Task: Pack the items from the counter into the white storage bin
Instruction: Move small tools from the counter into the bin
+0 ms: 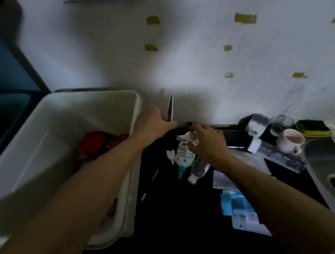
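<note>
Storage bin [60, 128] sits at the worktop's [173, 211] left edge, left of the right grip [207, 143], which pinches a small white bottle [185, 138]; left grip [153, 124] touches an upright dark strip [170, 109], closure unclear.

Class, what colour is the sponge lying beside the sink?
The sponge is yellow with a dark scouring top; the head view shows it.

One white storage bin [60, 128] being counted, one teal-capped tube [184, 157], one small white bottle [186, 139], one clear bottle [198, 168], one mug [289, 140], one glass [281, 124], one sponge [313, 127], seven tape scraps [245, 18] being seen.
</note>
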